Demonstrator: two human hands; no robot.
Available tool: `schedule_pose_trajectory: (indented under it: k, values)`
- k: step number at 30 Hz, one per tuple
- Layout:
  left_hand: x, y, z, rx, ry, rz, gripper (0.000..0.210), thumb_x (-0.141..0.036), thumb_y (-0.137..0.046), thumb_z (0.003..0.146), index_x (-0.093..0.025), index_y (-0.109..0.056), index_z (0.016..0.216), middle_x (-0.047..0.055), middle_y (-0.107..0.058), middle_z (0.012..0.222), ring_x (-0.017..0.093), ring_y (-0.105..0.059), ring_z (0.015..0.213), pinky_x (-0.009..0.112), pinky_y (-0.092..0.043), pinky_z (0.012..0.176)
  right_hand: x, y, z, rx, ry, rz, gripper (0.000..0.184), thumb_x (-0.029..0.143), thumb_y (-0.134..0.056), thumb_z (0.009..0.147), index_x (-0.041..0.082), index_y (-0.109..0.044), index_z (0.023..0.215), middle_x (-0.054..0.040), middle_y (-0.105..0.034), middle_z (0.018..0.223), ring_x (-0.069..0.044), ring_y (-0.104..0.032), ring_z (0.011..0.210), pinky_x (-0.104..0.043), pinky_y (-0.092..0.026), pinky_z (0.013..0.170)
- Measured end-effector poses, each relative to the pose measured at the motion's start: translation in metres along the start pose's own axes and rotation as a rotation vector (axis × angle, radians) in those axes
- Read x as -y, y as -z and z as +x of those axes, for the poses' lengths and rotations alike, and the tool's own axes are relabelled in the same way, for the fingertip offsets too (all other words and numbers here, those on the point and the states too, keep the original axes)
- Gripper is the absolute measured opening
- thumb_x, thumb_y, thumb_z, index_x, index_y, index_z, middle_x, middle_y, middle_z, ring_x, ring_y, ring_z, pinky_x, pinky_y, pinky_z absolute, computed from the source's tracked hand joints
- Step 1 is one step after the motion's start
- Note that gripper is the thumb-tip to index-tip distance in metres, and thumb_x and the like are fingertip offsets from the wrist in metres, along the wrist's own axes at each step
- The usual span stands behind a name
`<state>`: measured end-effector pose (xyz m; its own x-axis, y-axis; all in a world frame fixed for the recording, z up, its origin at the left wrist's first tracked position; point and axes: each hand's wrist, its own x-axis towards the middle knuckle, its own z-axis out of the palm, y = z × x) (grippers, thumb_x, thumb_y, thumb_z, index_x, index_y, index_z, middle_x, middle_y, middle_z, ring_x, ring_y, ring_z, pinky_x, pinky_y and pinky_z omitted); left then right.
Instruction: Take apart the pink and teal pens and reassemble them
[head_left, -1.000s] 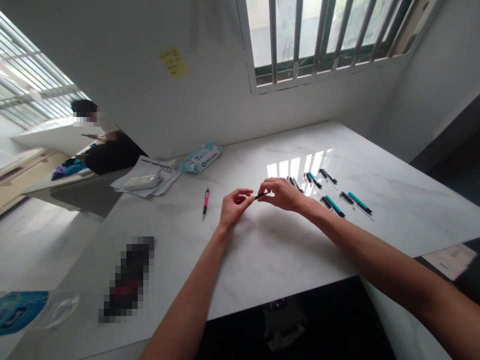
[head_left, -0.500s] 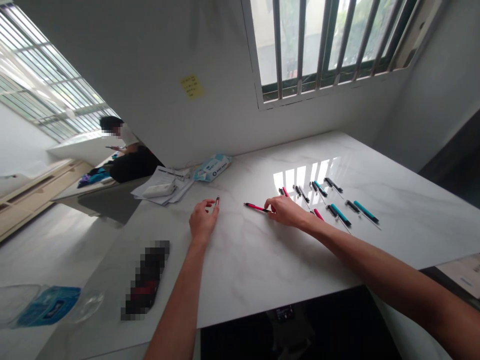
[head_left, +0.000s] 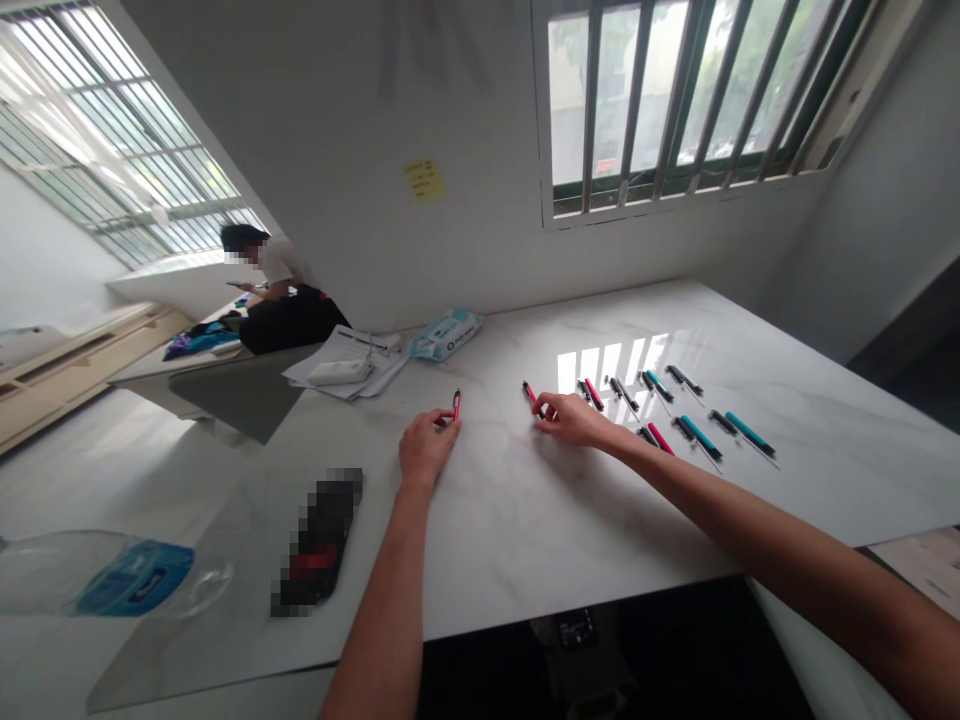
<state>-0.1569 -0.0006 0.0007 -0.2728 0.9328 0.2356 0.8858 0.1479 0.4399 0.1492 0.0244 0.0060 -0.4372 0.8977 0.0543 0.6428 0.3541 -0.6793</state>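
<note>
My left hand (head_left: 429,447) rests low over the white marbled table, its fingers closed on a red pen (head_left: 457,404) with a black tip that points away from me. To the right, my right hand (head_left: 568,418) pinches a second red pen (head_left: 529,392) with black ends, tilted up to the left. Beyond that hand lie pens taken apart into barrels, black pieces and thin refills. Among them are a red barrel (head_left: 594,394), a second red barrel (head_left: 660,438) partly behind my right forearm, and teal barrels (head_left: 701,438).
A pack of wipes (head_left: 448,334) and papers (head_left: 352,370) with a white object lie at the back left. Nearer are a pixelated dark object (head_left: 319,545) and a plastic bottle (head_left: 135,578) on its side. A person (head_left: 289,290) sits beyond the table at left.
The red pen in my right hand has turned from lying nearly level to pointing up and away. My left hand still holds its pen, and the whole view has shifted slightly.
</note>
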Motion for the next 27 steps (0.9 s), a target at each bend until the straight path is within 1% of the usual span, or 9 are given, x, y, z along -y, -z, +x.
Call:
schedule_pose_trajectory:
  k: [2, 4, 6, 7, 11, 16, 20, 24, 27]
  values:
    - [0.002, -0.001, -0.001, 0.000, -0.014, -0.009, 0.023, -0.043, -0.072, 0.089, -0.030, -0.083, 0.105, 0.008, -0.080, 0.104, 0.029, -0.072, 0.098, 0.036, -0.052, 0.086, 0.003, -0.001, 0.004, 0.013, -0.004, -0.068, 0.024, 0.016, -0.070, 0.090, 0.021, -0.074, 0.113, -0.0056, -0.079, 0.094, -0.020, -0.071, 0.084, -0.026, -0.044, 0.071]
    - [0.002, -0.001, -0.001, 0.001, -0.024, -0.010, 0.023, -0.043, -0.072, 0.090, -0.029, -0.083, 0.104, 0.008, -0.081, 0.104, 0.029, -0.073, 0.099, 0.036, -0.053, 0.086, 0.011, -0.007, 0.010, 0.007, -0.015, -0.128, 0.035, 0.014, -0.069, 0.089, 0.021, -0.071, 0.124, -0.0065, -0.079, 0.095, -0.023, -0.072, 0.088, -0.027, -0.044, 0.072]
    - [0.001, 0.000, -0.001, 0.011, -0.006, 0.001, 0.025, -0.042, -0.070, 0.091, -0.028, -0.084, 0.107, 0.008, -0.082, 0.106, 0.029, -0.074, 0.103, 0.036, -0.053, 0.089, 0.024, -0.016, 0.017, -0.007, -0.036, -0.156, 0.046, 0.017, -0.069, 0.090, 0.020, -0.064, 0.135, -0.0078, -0.080, 0.097, -0.025, -0.073, 0.090, -0.028, -0.045, 0.073]
    - [-0.001, 0.001, -0.002, 0.017, 0.017, 0.010, 0.026, -0.042, -0.069, 0.092, -0.028, -0.084, 0.109, 0.007, -0.082, 0.107, 0.029, -0.074, 0.104, 0.036, -0.053, 0.090, 0.031, -0.021, 0.021, -0.009, -0.047, -0.160, 0.049, 0.019, -0.070, 0.090, 0.020, -0.062, 0.138, -0.0085, -0.079, 0.099, -0.026, -0.073, 0.092, -0.028, -0.045, 0.074]
    - [-0.004, 0.006, -0.002, 0.048, 0.106, 0.036, 0.029, -0.043, -0.066, 0.096, -0.027, -0.085, 0.113, 0.007, -0.084, 0.107, 0.029, -0.075, 0.108, 0.036, -0.054, 0.096, 0.066, -0.044, 0.036, 0.022, -0.076, -0.158, 0.046, 0.024, -0.070, 0.090, 0.018, -0.063, 0.135, -0.0118, -0.079, 0.107, -0.028, -0.074, 0.099, -0.030, -0.048, 0.078]
    - [-0.003, 0.006, -0.005, 0.045, 0.069, 0.025, 0.029, -0.043, -0.066, 0.096, -0.028, -0.086, 0.110, 0.008, -0.083, 0.113, 0.031, -0.076, 0.111, 0.037, -0.054, 0.097, 0.097, -0.065, 0.050, 0.033, -0.099, -0.184, 0.039, 0.027, -0.066, 0.092, 0.016, -0.064, 0.130, -0.0167, -0.078, 0.116, -0.032, -0.075, 0.103, -0.033, -0.050, 0.078]
    - [-0.002, 0.005, -0.005, 0.040, 0.060, 0.025, 0.029, -0.043, -0.066, 0.097, -0.028, -0.086, 0.110, 0.008, -0.082, 0.117, 0.031, -0.076, 0.112, 0.038, -0.054, 0.096, 0.107, -0.076, 0.054, 0.038, -0.111, -0.197, 0.035, 0.026, -0.064, 0.092, 0.015, -0.064, 0.125, -0.0195, -0.078, 0.119, -0.034, -0.076, 0.105, -0.034, -0.051, 0.076]
    - [-0.001, 0.005, -0.005, 0.047, 0.068, 0.022, 0.029, -0.042, -0.064, 0.098, -0.027, -0.086, 0.111, 0.009, -0.082, 0.120, 0.033, -0.074, 0.115, 0.039, -0.053, 0.099, 0.110, -0.088, 0.055, 0.032, -0.071, -0.174, 0.039, 0.030, -0.062, 0.096, 0.015, -0.062, 0.131, -0.0200, -0.079, 0.118, -0.035, -0.077, 0.104, -0.036, -0.053, 0.079]
    - [-0.002, 0.005, -0.005, 0.042, 0.070, 0.003, 0.030, -0.044, -0.065, 0.098, -0.027, -0.086, 0.111, 0.009, -0.082, 0.119, 0.033, -0.074, 0.115, 0.039, -0.053, 0.099, 0.109, -0.092, 0.055, 0.041, -0.037, -0.174, 0.040, 0.033, -0.062, 0.096, 0.016, -0.063, 0.133, -0.0188, -0.079, 0.117, -0.035, -0.077, 0.106, -0.037, -0.054, 0.082]
